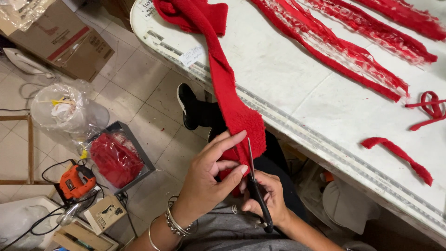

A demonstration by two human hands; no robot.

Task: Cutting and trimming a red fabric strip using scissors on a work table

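My left hand (211,174) pinches the lower end of the red strip (223,79), fingers spread along its edge and thumb pressed against the underside, so the cloth is clamped between them. My right hand (267,197) sits just below and to the right, closed around the black handles of the scissors (256,186). The blades point upward, nearly together, with the tip lying against the cloth right beside my left index finger. Silver bangles (169,225) circle my left wrist.

The strip hangs off the rim of the white table (288,88) and runs down to my hands, over my lap. Its upper end lies bunched on the tabletop. It is thick, fuzzy and bright red, narrow where it crosses the table edge and broader at the bottom, where it ends in a rounded flap just above the scissors. The flap's edges look rough.

Farther right on the table lie long red trimmings (344,46) with frayed whitish fringes, a small curved scrap (399,155) and a looped one (429,107). Below on the tiled floor (139,88) sit a bin of red cloth (114,158), an orange power tool (76,181), a plastic bag (62,109) and a cardboard box (60,42).
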